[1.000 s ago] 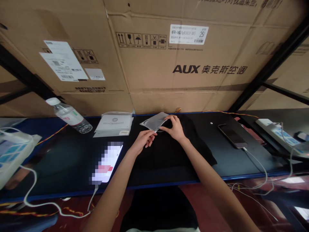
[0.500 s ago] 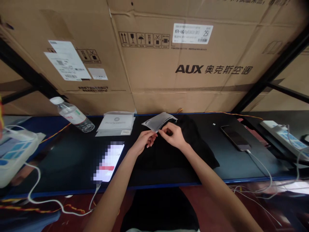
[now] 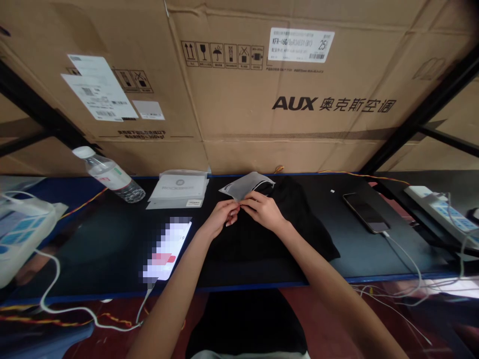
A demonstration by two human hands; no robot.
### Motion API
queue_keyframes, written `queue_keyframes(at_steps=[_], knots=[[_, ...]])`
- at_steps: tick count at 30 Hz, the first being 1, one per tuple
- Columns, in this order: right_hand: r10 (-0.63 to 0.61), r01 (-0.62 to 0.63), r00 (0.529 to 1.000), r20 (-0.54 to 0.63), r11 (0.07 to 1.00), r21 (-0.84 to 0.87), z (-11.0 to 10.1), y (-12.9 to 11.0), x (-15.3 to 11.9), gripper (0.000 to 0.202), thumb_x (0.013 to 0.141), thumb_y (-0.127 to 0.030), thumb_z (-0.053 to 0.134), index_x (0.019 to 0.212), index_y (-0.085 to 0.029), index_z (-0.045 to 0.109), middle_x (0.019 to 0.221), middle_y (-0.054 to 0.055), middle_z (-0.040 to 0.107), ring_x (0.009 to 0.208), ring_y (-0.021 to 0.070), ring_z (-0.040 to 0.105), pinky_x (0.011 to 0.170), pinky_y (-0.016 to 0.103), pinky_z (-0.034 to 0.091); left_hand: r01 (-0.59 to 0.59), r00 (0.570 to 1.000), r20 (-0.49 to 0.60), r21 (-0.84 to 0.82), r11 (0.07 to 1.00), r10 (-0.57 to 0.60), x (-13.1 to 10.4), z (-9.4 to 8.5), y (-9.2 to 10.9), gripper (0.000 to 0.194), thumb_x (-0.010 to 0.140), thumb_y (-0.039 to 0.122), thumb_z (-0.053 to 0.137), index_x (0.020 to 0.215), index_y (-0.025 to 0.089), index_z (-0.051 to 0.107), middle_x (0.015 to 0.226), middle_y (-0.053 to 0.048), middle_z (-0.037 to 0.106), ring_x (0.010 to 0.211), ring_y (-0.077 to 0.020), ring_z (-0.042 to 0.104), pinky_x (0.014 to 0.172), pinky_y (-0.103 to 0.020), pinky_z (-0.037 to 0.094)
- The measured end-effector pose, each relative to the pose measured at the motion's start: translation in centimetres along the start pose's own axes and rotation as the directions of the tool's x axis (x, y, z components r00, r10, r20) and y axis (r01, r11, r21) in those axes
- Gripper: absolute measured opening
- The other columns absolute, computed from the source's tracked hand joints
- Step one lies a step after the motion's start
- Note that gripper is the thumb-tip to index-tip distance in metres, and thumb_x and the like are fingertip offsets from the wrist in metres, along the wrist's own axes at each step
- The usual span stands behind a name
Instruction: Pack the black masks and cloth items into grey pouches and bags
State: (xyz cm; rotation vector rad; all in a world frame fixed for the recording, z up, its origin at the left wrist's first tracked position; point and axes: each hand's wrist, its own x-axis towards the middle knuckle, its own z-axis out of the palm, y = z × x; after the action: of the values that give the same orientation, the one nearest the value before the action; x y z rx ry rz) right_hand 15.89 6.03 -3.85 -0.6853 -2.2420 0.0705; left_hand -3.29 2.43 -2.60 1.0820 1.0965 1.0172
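A frosted plastic zip bag [image 3: 244,185] lies toward the back of the shelf, its mouth facing me and partly spread. Black cloth [image 3: 305,222] is spread under and beside it, and some dark material shows at the mouth. My left hand [image 3: 220,219] pinches the near left corner of the bag's edge, fingers curled. Right beside it, my right hand [image 3: 265,212] has thumb and fingers pressed together on the same edge. The fingertips of both hands nearly meet, hiding the exact grip.
Left of the bag lies a flat, printed translucent packet [image 3: 178,188]. A water bottle [image 3: 112,175] leans farther left, and a lit phone [image 3: 168,254] lies near my left forearm. At right are a dark phone [image 3: 364,213] on a cable and a power strip [image 3: 445,207]. Cardboard [image 3: 239,114] stands behind.
My right hand has shifted slightly left, its fingers flattening down onto the bag's edge beside my left fingertips. My left hand has moved a little left. The view has tilted slightly.
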Motion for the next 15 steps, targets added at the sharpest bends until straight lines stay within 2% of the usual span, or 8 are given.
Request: queue_keyframes(at_steps=[3,6,11,15], knots=[[-0.065,0.064,0.998,-0.004,0.988,-0.143,0.2,0.2,0.2,0.024,0.106,-0.024,0.054,0.111,-0.022,0.077,0.112,0.009,0.073,0.099,0.0213,0.066,0.083,0.033,0.056,-0.005,1.000,0.005,-0.007,1.000,0.005,0.1,-0.1,-0.1,0.029,0.085,0.037,0.066,0.070,0.018,0.050,0.062,0.006,0.036,0.043,-0.0056,0.041,0.040,-0.021,0.021],[-0.140,0.137,0.990,0.005,0.965,-0.225,0.3,0.4,0.4,0.023,0.105,-0.021,0.054,0.110,-0.021,0.077,0.119,0.009,0.074,0.110,0.0245,0.064,0.092,0.039,0.054,-0.020,1.000,0.006,-0.009,1.000,0.020,0.2,-0.2,-0.3,0.029,0.086,0.036,0.065,0.069,0.018,0.051,0.062,0.006,0.037,0.045,-0.0068,0.044,0.042,-0.022,0.025],[-0.226,0.222,0.974,0.002,0.957,-0.186,0.9,0.9,0.5,0.028,0.106,-0.016,0.050,0.115,-0.019,0.076,0.119,0.009,0.076,0.124,0.0244,0.064,0.111,0.046,0.051,-0.051,0.999,-0.006,-0.047,0.998,0.050,0.6,-0.6,-0.7,0.030,0.086,0.034,0.064,0.065,0.019,0.048,0.059,0.006,0.037,0.045,-0.0079,0.044,0.045,-0.024,0.030],[-0.247,0.243,0.969,-0.018,0.961,-0.129,1.5,1.3,0.3,0.031,0.106,-0.014,0.046,0.119,-0.016,0.075,0.123,0.011,0.075,0.123,0.0227,0.068,0.116,0.045,0.052,-0.055,0.998,0.003,-0.058,0.997,0.055,0.8,-0.9,-0.9,0.029,0.085,0.033,0.065,0.065,0.019,0.049,0.058,0.006,0.038,0.047,-0.0087,0.045,0.048,-0.024,0.031]])
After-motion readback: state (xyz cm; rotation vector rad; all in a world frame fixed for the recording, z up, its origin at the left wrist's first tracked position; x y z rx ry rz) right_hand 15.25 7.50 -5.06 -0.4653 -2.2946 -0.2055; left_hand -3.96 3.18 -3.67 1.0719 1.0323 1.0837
